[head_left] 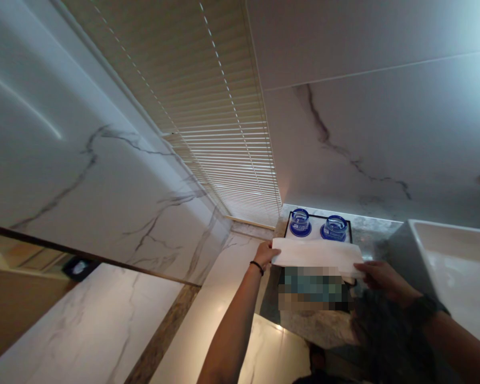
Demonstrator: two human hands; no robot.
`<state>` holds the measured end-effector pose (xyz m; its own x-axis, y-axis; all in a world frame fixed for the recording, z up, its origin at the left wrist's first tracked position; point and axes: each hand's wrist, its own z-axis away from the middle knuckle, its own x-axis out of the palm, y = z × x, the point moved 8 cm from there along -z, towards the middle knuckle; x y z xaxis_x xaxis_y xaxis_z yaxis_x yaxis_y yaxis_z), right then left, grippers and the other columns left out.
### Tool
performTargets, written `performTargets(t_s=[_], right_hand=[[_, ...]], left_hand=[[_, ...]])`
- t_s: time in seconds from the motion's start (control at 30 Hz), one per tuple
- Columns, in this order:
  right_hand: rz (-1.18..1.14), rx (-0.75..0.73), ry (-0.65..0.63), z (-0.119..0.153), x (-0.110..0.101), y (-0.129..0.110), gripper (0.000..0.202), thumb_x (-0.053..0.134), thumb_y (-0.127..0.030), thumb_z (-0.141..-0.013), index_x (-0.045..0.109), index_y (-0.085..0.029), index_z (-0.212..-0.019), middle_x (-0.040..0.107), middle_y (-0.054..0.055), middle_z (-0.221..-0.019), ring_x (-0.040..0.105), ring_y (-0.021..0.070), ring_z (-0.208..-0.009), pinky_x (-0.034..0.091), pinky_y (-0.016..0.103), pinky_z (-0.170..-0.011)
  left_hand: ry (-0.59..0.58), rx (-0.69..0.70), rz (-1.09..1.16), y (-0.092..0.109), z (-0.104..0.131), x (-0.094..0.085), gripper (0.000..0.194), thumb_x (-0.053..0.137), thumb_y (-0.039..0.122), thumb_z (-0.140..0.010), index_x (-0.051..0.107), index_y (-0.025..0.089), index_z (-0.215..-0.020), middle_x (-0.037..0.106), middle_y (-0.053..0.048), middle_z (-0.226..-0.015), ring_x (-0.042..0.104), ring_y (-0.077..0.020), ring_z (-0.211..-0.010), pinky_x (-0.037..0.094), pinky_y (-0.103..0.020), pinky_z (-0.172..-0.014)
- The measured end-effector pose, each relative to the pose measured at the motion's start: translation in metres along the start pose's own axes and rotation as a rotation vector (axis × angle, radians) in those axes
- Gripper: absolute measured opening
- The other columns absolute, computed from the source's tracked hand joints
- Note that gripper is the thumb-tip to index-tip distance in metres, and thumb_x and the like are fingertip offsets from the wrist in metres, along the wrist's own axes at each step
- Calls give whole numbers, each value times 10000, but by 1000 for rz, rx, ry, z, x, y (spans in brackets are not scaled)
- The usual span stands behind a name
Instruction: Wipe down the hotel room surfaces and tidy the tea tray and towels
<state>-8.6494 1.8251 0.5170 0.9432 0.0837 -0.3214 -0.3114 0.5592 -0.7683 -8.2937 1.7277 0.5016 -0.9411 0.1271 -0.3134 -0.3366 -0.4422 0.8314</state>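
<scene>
A flat white sheet (317, 253) is stretched level between my two hands; whether it is cloth or paper I cannot tell. My left hand (265, 253) pinches its left end, thumb on top. At the right end, the fingers of my right hand (381, 276) close on the lower corner. Just beyond the sheet, two upside-down-looking blue glasses, a left glass (300, 223) and a right glass (335, 228), stand on a white tray with a dark rim (319, 217). The sheet hides the tray's near part. A blurred-out patch covers something below the sheet.
A white basin (418, 240) stands on the right, close to my right hand. Grey stone countertop (316, 324) lies under the tray and sheet. Window blinds (224, 133) and marbled walls rise behind. A black box (80, 268) sits at the far left.
</scene>
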Motion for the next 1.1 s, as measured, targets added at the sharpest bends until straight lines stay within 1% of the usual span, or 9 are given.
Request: performTargets(t_s=[0.2,0.3,0.37,0.5,0.63,0.73,0.9,1.0,1.1], right_hand=[[268,-285,107,-22,-9,-73,312,563,-480,-756,631,-177,-790,651,63,-714,605,209,-597,473,288,-511],[426,-478,172,-37,15,-116,195,547,-333,-851,652,-170,-878,669,77,-806,622,234,-719,490,316,-639],[505,-600,202,-38,40,-132,206,489,-215,-876,651,-130,-971,661,132,-924,616,284,-865,500,391,-786],[594,-844,145,0,102,-124,372,388,-70,-846,607,-28,-1145,566,240,-1187,501,354,-1142,408,538,-1011],[600,-1059,-140,74,166,-79,506,404,-36,-772,617,-147,-1217,612,116,-1207,538,260,-1138,462,441,-1020],[288,-925,-311,98,190,-51,630,518,-132,-723,543,-199,-1350,538,87,-1350,468,292,-1253,366,498,-1109],[-83,-552,-288,59,192,-38,398,571,-450,-831,672,-154,-1077,669,128,-1073,601,336,-1015,477,504,-951],[-243,-400,-312,33,185,-39,397,600,-545,-786,659,-152,-810,670,80,-774,625,286,-770,540,422,-769],[-432,-241,-307,19,180,-32,441,576,-581,-783,635,-151,-863,673,77,-818,629,249,-762,545,368,-730]], left_hand=[[1,73,359,3,75,-36,490,765,296,-561,612,125,-995,731,-70,-962,671,-171,-832,535,-273,-757],[76,48,654,-18,120,-40,606,839,278,-505,612,152,-1052,730,-80,-1026,683,-199,-901,540,-303,-830],[119,-28,766,-39,143,-25,590,865,251,-470,634,156,-1004,734,-87,-1005,690,-216,-906,542,-315,-832],[230,-190,867,-77,165,16,496,860,249,-448,652,157,-888,740,-87,-925,699,-218,-811,545,-313,-726],[303,-234,905,-86,170,34,438,837,283,-485,649,162,-861,714,-42,-793,641,-157,-606,477,-259,-543],[279,-208,886,-70,168,35,402,839,304,-519,637,161,-835,687,-17,-748,612,-127,-581,469,-235,-538],[166,-37,767,-24,155,31,412,791,375,-637,613,162,-942,699,-55,-892,668,-159,-789,548,-276,-743],[119,148,420,-5,151,25,313,681,323,-757,601,177,-1022,693,-79,-963,672,-189,-895,554,-330,-844],[105,411,-141,6,156,22,277,539,203,-836,610,177,-1102,678,-122,-1091,644,-223,-1038,526,-395,-961]])
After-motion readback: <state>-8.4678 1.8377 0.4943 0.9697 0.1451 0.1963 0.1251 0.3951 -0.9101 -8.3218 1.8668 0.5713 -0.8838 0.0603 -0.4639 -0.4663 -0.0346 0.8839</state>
